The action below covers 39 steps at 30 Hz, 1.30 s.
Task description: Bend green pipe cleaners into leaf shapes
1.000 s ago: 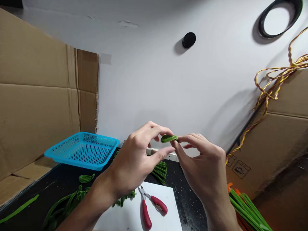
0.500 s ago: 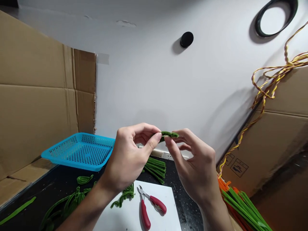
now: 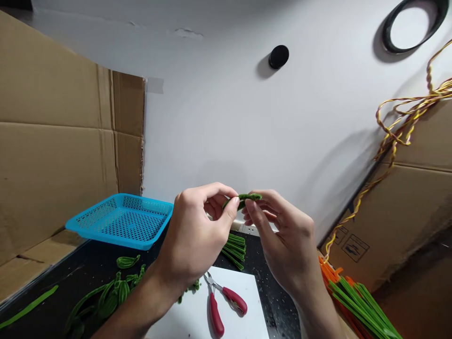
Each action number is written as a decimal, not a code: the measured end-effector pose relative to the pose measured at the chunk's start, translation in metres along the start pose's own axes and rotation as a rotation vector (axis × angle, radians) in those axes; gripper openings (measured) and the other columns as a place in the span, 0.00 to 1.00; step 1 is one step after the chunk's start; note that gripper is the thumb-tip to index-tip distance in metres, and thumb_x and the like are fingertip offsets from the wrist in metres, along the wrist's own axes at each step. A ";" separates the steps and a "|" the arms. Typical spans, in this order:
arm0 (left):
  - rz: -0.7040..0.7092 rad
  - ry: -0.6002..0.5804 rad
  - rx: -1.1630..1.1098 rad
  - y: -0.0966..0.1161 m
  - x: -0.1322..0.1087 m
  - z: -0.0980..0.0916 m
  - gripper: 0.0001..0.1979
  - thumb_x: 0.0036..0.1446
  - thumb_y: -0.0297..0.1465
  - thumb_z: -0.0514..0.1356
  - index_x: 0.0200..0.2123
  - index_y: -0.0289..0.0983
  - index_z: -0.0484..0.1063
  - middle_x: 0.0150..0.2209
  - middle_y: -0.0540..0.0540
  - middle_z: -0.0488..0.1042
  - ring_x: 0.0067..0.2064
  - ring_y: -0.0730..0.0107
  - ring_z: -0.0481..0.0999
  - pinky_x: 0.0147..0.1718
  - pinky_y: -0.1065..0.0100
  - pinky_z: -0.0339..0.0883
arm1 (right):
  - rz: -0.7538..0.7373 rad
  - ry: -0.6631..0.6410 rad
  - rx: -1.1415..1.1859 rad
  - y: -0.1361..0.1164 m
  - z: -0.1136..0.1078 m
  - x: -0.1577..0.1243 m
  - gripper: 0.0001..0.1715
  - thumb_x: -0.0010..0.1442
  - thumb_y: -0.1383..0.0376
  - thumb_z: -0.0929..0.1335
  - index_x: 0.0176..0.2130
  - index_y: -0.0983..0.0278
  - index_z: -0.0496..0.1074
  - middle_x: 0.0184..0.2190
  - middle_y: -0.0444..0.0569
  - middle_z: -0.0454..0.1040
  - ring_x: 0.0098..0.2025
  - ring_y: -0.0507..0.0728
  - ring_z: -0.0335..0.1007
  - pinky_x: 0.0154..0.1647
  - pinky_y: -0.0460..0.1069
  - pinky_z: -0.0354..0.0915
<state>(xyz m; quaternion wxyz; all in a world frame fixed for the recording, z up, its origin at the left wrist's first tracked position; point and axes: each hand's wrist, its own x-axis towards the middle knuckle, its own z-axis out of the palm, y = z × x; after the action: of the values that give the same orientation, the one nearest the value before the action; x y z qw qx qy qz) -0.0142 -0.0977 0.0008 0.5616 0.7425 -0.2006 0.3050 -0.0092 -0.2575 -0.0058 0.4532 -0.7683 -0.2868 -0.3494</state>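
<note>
Between both hands, above the white board [image 3: 247, 292], is a small dark green fuzzy piece [image 3: 247, 197]. My left hand [image 3: 197, 226] pinches its left part between thumb and fingers. The thumb and fingers of my right hand [image 3: 286, 230] close on its right end. Red-handled pliers [image 3: 226, 301] lie on the board below, their jaws pointing away from me. Several green fuzzy shaped pieces [image 3: 113, 296] rest on the black table, partly behind my left forearm. A bundle of green fuzzy stems [image 3: 235, 249] lies behind the board.
A blue perforated basket [image 3: 123, 223] stands at the back left. Cardboard [image 3: 56, 117] rises at the left. Bright green and orange stems [image 3: 360, 301] lie at the right, below twisted yellow wire [image 3: 391, 155]. A single green strip [image 3: 30, 308] is at the far left.
The view has shifted slightly, so the surroundings sit a little further right. My left hand's fingers and the right hand's fingertips have moved slightly on the green piece, which both still hold.
</note>
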 end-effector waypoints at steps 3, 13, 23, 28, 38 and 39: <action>-0.022 0.001 -0.125 0.003 0.001 -0.003 0.08 0.64 0.35 0.65 0.40 0.40 0.84 0.34 0.53 0.83 0.34 0.81 0.81 0.33 0.82 0.74 | 0.025 0.055 0.204 -0.002 -0.002 0.001 0.08 0.71 0.62 0.71 0.47 0.63 0.78 0.37 0.45 0.80 0.33 0.48 0.79 0.36 0.41 0.80; -0.105 -0.150 -0.241 0.003 0.001 0.000 0.10 0.61 0.32 0.69 0.46 0.42 0.85 0.40 0.52 0.85 0.35 0.80 0.82 0.37 0.83 0.78 | 0.082 0.047 0.201 -0.007 -0.007 0.003 0.10 0.65 0.68 0.74 0.46 0.62 0.84 0.38 0.47 0.82 0.31 0.48 0.79 0.34 0.39 0.80; -0.180 -0.238 -0.238 -0.002 0.000 0.003 0.12 0.58 0.33 0.71 0.47 0.42 0.84 0.34 0.53 0.84 0.31 0.80 0.81 0.31 0.83 0.76 | 0.088 0.002 0.108 -0.010 -0.010 0.001 0.11 0.63 0.69 0.74 0.46 0.63 0.86 0.36 0.47 0.83 0.33 0.49 0.81 0.35 0.36 0.79; -0.166 -0.274 -0.200 -0.002 0.002 -0.002 0.09 0.59 0.32 0.69 0.43 0.41 0.85 0.31 0.53 0.81 0.31 0.80 0.79 0.30 0.81 0.72 | 0.089 -0.034 0.093 -0.016 -0.015 0.001 0.12 0.63 0.69 0.74 0.46 0.62 0.86 0.38 0.48 0.83 0.34 0.49 0.81 0.37 0.36 0.79; -0.151 -0.225 -0.096 -0.004 0.002 -0.002 0.08 0.58 0.36 0.65 0.33 0.37 0.79 0.29 0.51 0.80 0.30 0.75 0.78 0.30 0.76 0.72 | 0.112 0.033 0.062 -0.024 -0.007 0.001 0.15 0.57 0.74 0.74 0.43 0.62 0.86 0.33 0.44 0.82 0.30 0.46 0.79 0.33 0.32 0.76; -0.151 -0.223 -0.083 -0.005 0.002 -0.002 0.08 0.58 0.36 0.65 0.32 0.37 0.78 0.29 0.51 0.80 0.31 0.75 0.78 0.30 0.76 0.72 | 0.113 0.031 0.052 -0.024 -0.006 0.001 0.15 0.58 0.74 0.74 0.43 0.62 0.86 0.34 0.44 0.82 0.30 0.46 0.79 0.33 0.33 0.76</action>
<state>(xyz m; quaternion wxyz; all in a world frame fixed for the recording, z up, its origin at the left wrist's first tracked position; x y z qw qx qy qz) -0.0106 -0.0944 -0.0010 0.5873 0.7609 -0.2178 0.1690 -0.0288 -0.2529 0.0088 0.4965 -0.7657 -0.2450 -0.3274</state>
